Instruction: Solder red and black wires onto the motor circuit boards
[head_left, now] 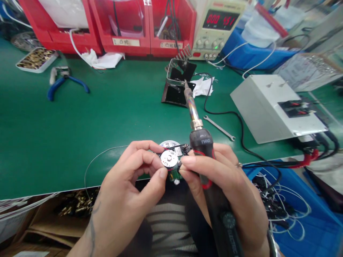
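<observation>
At the table's front edge, my left hand (pixel 136 175) is closed on a small motor assembly (pixel 169 158) with a round silver face and a green circuit board below it. A black soldering iron (pixel 205 157) lies in my right hand (pixel 227 178), its metal tip pointing away and up toward the iron stand. The thumb and forefinger of that hand also touch the right side of the motor assembly. Behind it, a round piece with printed markings (pixel 170 144) shows in part. A thin wire (pixel 93 157) curves off to the left of my left hand.
An iron stand (pixel 178 93), a wrench (pixel 219 128) and a grey switch box (pixel 270 110) stand ahead and right. Blue-handled pliers (pixel 63 80) and a tray of brass parts (pixel 37 60) lie far left. Red bins (pixel 123 44) and a power supply (pixel 211 32) line the back.
</observation>
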Tool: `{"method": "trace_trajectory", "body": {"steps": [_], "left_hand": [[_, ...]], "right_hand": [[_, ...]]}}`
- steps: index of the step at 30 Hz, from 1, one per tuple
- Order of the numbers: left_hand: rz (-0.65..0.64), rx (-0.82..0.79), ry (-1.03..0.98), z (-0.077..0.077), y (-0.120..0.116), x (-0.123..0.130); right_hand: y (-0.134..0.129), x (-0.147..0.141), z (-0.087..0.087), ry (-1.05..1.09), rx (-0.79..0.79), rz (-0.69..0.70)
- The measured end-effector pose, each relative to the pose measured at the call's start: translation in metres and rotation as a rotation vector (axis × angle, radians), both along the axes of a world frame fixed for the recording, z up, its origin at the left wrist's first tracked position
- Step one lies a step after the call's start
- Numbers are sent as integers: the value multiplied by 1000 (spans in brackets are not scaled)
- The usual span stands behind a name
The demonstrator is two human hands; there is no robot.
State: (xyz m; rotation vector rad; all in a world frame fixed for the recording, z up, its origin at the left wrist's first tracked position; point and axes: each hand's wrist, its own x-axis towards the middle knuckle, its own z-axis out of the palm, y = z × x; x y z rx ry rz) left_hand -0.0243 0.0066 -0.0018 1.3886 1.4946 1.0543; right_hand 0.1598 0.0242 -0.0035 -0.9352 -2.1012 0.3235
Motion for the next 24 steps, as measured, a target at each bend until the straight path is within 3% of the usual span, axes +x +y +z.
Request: {"method": "trace_trajectory", "body": {"steps": [11, 18, 24], "left_hand": [[-88, 19, 118, 6, 11, -7], [-121, 40, -35, -8, 3, -10], [-99, 132, 31, -12, -3, -5]], "right_hand": [[2, 4, -5, 51, -14, 0], [4, 8, 2, 7, -40, 54], [1, 2, 5, 43, -46, -23]]}}
